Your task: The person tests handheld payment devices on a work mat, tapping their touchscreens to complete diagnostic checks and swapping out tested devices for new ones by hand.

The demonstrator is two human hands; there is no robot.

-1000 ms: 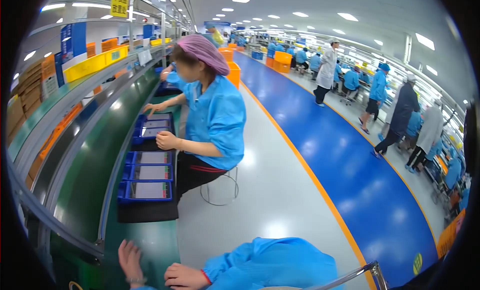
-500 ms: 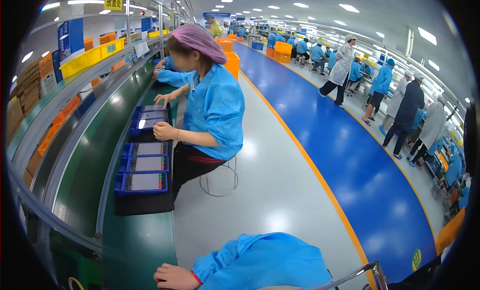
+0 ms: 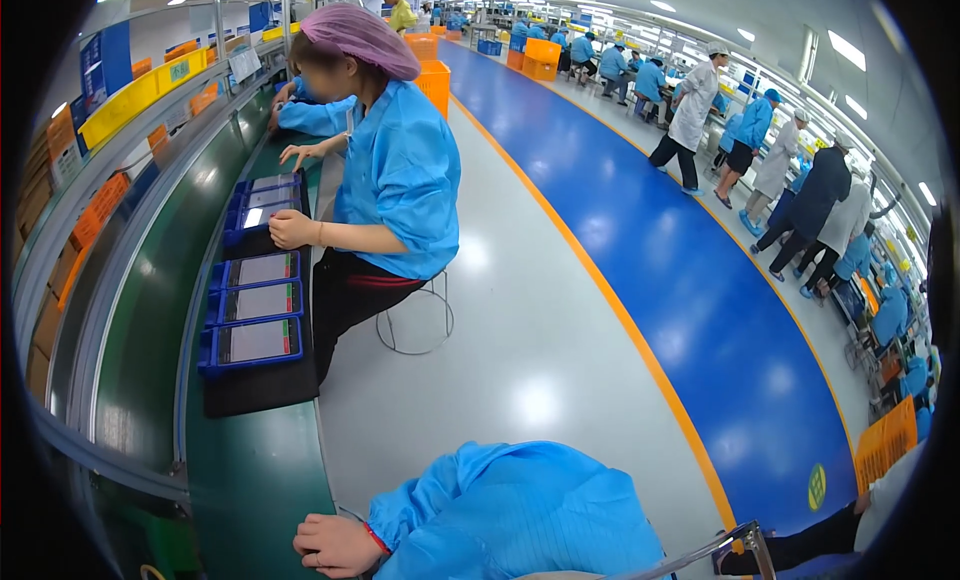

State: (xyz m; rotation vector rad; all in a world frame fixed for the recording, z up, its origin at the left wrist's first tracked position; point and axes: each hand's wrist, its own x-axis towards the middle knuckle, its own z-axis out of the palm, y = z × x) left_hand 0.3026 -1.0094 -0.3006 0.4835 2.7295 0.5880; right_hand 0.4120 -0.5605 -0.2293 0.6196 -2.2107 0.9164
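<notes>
My right hand point(image 3: 338, 546) lies palm down on the near end of the green bench point(image 3: 255, 470), its fingers loosely bent and nothing visible in them. A red band circles the wrist, and a ring shows on one finger. My right arm point(image 3: 500, 510) in its blue sleeve reaches there from the lower middle. My left hand is out of the picture. Farther along, blue trays point(image 3: 250, 342) holding flat grey-white panels rest on a black mat point(image 3: 262, 388). A co-worker in a blue jacket and purple hair cover has one hand point(image 3: 294, 230) beside a tray.
A metal shelf frame with a yellow bin point(image 3: 140, 102) runs along the left. The co-worker's stool point(image 3: 415, 320) stands on the pale floor. A blue aisle point(image 3: 620, 240) crosses to the right, with several people beyond. A metal chair frame point(image 3: 745, 540) is near me.
The view has turned, so the bench and co-worker sit farther left and higher. A person's sleeve and dark-clad leg have come in at lower right. My right hand stays on the bench.
</notes>
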